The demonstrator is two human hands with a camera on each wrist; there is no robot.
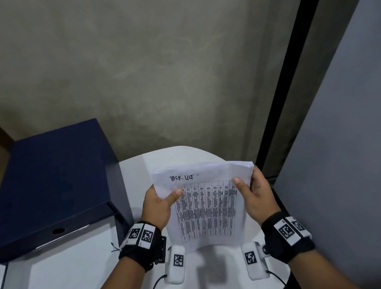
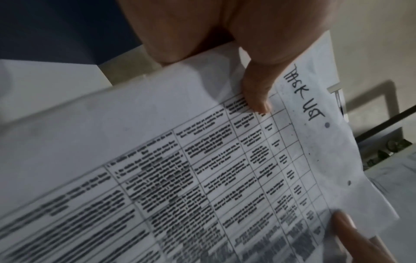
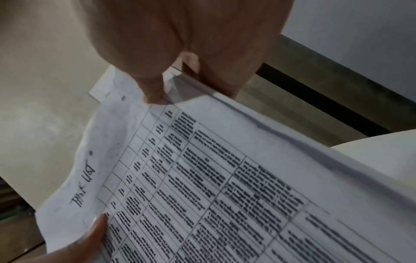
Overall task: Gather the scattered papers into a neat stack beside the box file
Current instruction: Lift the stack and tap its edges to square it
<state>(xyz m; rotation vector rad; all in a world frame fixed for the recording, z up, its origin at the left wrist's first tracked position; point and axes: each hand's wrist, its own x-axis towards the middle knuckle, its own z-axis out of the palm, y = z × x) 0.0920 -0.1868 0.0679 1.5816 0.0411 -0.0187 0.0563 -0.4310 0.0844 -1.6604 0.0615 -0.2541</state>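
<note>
Standing upright between both hands (image 1: 205,201), papers (image 1: 206,213), heading uppermost.

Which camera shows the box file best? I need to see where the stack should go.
The head view: the navy box file shows whole, lying open left of the held papers on the white table. The left wrist view catches only a dark blue patch. The right wrist view shows none of it.

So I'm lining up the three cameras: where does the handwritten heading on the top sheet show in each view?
Head: handwritten heading, upper left of the papers, centre.
Left wrist: right side, running downward, beyond the left hand thumb.
Right wrist: lower left, running upward.
Shared landmark: the printed table beside the heading.
</note>
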